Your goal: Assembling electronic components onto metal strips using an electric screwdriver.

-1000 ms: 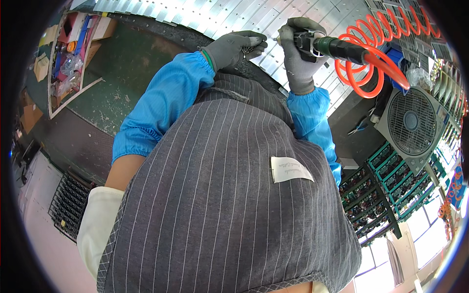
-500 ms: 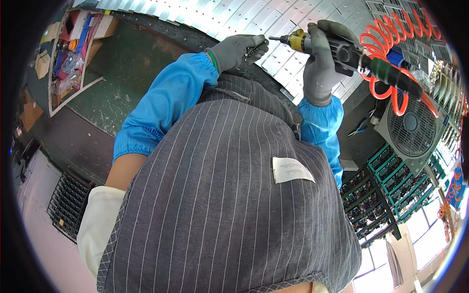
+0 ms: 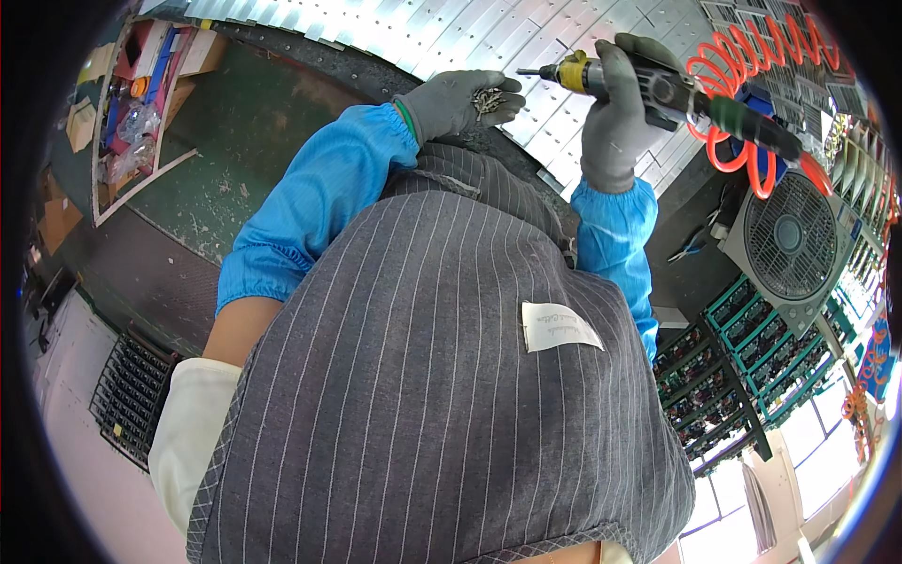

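Note:
My left hand (image 3: 456,105), in a grey glove, holds a small heap of screws (image 3: 487,100) in its cupped palm, fingers stretched to the right. In a matching glove, my right hand (image 3: 615,127) is wrapped round an air screwdriver (image 3: 662,91), a dark tool with a yellow band near its front. Its thin bit (image 3: 529,72) points left, just above and apart from the fingertips of my left hand. Below the tool and beyond both hands lie rows of flat silvery metal strips (image 3: 413,36) on the bench.
An orange coiled air hose (image 3: 752,150) hangs at the right by the tool. A grey fan (image 3: 789,240), pliers (image 3: 689,250) and green racks of small parts (image 3: 752,329) stand at the right. Shelving with boxes and bags (image 3: 141,113) is at the far left.
My left hand has uncurled, bringing the screws in its palm into fuller view. My right hand with the screwdriver has shifted slightly up, and the hose has swung a little.

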The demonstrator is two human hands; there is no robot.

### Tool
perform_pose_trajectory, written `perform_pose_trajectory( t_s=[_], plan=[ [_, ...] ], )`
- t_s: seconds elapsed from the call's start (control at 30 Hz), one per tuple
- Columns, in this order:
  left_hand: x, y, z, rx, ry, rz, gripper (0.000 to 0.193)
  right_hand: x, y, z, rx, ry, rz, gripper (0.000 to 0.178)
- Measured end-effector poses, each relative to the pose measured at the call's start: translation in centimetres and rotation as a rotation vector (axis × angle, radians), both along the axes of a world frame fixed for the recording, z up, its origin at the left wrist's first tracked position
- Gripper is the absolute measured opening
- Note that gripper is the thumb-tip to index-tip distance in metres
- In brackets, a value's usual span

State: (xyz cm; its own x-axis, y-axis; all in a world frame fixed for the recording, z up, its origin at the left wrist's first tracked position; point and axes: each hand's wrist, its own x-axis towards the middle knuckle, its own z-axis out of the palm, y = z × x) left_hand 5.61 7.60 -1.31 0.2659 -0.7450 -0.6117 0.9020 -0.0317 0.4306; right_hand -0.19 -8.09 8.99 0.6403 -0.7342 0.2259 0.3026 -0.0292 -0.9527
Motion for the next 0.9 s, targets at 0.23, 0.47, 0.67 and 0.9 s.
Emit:
perform_pose_trajectory(
  t_s=[0.23,0.47,0.67,0.9],
  plan=[
    [0.1,0.6,0.0,-0.07,0.034,0.041,0.038,0.6,-0.2,-3.4,-0.04,0.035,0.038,0.021],
    [0.6,0.8,-1.0,-0.129,0.106,0.06,0.037,1.0,1.1,-3.4,-0.1,0.05,0.15,0.021],
    [0.9,1.1,-1.6,-0.167,0.012,0.037,0.037,1.7,1.2,-4.7,-0.217,0.032,0.186,0.02],
    [1.2,1.2,-0.1,-0.058,-0.089,0.051,0.04,1.7,1.3,-3.8,-0.094,0.055,0.198,0.022]
  ],
)
